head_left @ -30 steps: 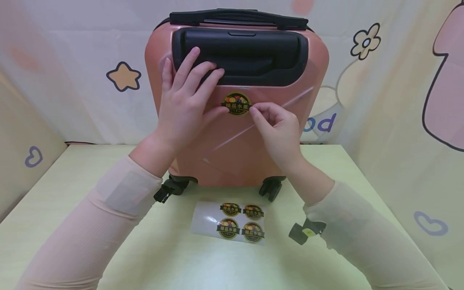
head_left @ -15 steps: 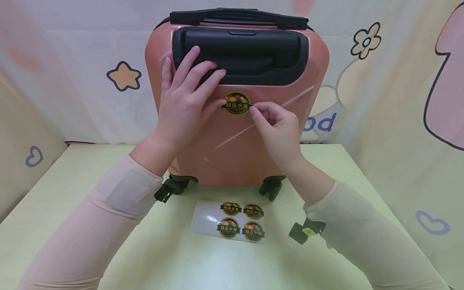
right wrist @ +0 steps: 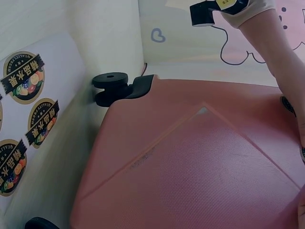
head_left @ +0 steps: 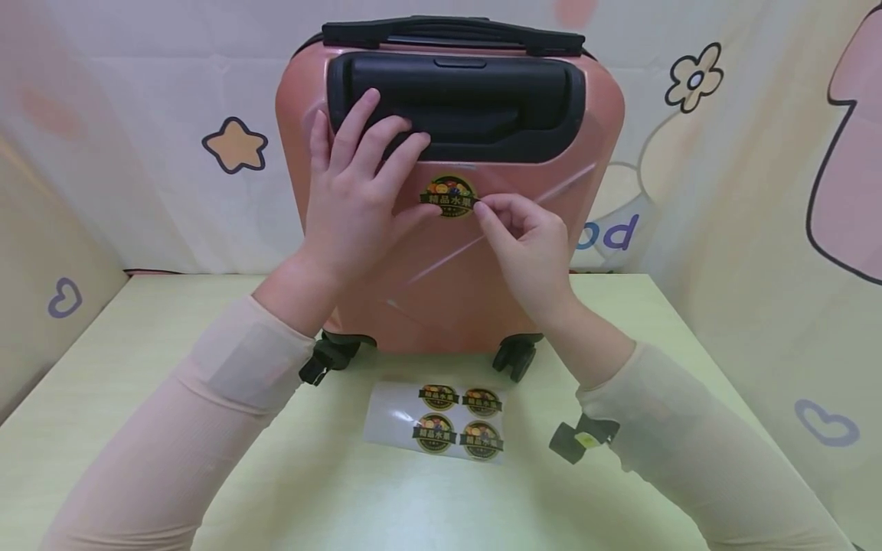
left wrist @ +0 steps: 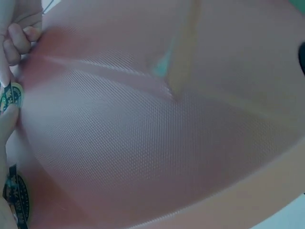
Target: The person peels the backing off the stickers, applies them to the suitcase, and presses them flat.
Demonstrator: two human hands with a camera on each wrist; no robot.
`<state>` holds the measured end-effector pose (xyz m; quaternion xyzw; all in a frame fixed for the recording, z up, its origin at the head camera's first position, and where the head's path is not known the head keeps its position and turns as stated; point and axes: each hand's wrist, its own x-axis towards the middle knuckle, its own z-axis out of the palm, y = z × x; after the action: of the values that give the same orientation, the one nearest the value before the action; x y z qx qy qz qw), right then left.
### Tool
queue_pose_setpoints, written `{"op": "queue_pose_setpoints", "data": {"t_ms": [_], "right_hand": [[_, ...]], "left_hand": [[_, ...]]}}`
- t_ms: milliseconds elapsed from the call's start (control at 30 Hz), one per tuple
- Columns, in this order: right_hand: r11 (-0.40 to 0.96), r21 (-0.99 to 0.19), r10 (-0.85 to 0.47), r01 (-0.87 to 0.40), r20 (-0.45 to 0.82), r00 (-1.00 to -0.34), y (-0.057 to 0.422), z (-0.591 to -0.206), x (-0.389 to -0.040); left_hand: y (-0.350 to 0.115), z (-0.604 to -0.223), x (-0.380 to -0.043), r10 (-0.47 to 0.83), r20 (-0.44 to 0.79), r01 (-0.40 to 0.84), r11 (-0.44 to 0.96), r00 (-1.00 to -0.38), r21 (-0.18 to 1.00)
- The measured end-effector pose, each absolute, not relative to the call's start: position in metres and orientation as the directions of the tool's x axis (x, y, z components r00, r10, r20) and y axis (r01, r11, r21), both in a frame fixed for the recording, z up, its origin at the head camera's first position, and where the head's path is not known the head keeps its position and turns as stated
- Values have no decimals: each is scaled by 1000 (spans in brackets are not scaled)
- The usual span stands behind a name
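A round black-and-gold sticker (head_left: 449,197) with a fruit picture and a banner lies against the front of a pink suitcase (head_left: 441,306), just below its black handle recess (head_left: 468,99). My left hand (head_left: 354,191) rests spread on the suitcase, fingers over the recess's lower left part. Its thumb presses the sticker's lower left side. Thumb and forefinger of my right hand (head_left: 527,245) pinch the right end of the sticker's banner. The left wrist view catches only part of the fingers at its left edge; the right wrist view shows mostly the suitcase shell.
On the pale table (head_left: 276,474), in front of the suitcase, lies a white sheet (head_left: 393,421) with several matching stickers. Black caster wheels (head_left: 515,360) stand under the suitcase. A patterned curtain (head_left: 172,207) hangs close behind and at both sides.
My left thumb slid up to the sticker's left end, then came back down and right onto its lower left part. The right hand has kept its pinch in place.
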<state>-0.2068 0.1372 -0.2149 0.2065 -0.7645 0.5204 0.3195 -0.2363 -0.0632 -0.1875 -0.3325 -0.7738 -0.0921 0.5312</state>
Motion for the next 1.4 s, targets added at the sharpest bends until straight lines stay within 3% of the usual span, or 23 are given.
{"op": "queue_pose_setpoints", "data": {"t_ms": [233,467,967,1400], "right_hand": [[378,-661,17,-648,705,-709,138,-215,-207],[388,-657,16,-647,706,-708,137,-215,-207],[391,-656,14,-645,706,-708,138,-216,-208],[466,-614,34,-637,732,-680,144,-211,-202]], "left_hand": [[-61,-186,-237,388,903,616,762,-185,-201],[-56,-191,-235,420,874,586,782,-244,-213],[-53,-184,-235,313,926,614,780,-212,-123],[-57,-187,-236,350,911,620,771,-217,-148]]}}
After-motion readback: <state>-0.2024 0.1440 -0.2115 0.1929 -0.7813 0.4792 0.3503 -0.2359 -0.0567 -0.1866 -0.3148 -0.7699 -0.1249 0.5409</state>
